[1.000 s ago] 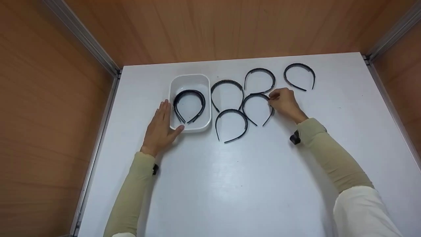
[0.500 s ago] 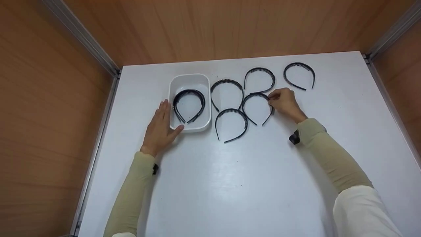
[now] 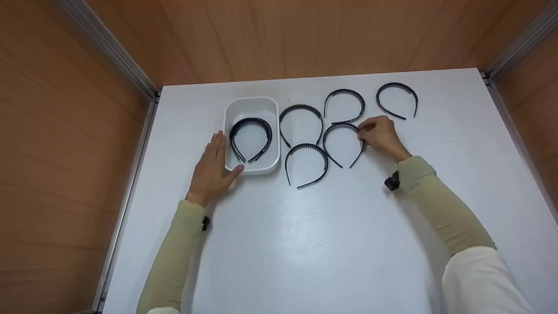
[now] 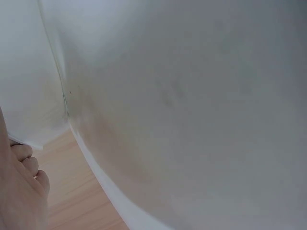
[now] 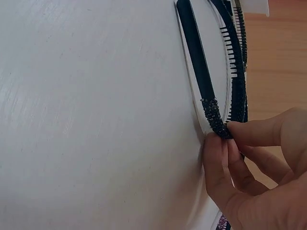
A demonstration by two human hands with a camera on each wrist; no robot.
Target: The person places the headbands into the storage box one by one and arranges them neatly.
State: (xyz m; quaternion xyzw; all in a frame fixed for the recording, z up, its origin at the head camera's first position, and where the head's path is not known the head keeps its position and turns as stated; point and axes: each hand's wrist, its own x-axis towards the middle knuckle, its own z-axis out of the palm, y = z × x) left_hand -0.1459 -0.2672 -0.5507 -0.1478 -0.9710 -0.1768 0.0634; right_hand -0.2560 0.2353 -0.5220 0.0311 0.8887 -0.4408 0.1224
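The right hand (image 3: 380,136) pinches a black headband (image 5: 196,52) between thumb and fingertips, the gap between them no wider than the band itself. The pinch falls on the right side of its arch, and the wrist view shows a rough, beaded-looking patch right there. The two tips of this headband point toward the near side; I cannot tell whether the whole band rests flat or is slightly raised.

Around it lie four loose headbands. The near headband (image 3: 306,147) sits just to the left and slightly closer, the left headband (image 3: 301,107) is farther back beside the tray, the far headband (image 3: 345,92) lies behind the pinched one, and the far-right headband (image 3: 396,85) is apart from the others. Whether the pinched band touches its closest neighbours is too fine to tell.

The left hand (image 3: 210,172) holds nothing: its fingers are straight along the left wall of a white tray (image 3: 253,100), with the thumb at the near rim. Inside the tray is a stack of headbands (image 3: 251,122), nested together with tips toward the near side.

All this is on a white table (image 3: 314,244), with a wood-grain panel (image 3: 283,39) along the far side.
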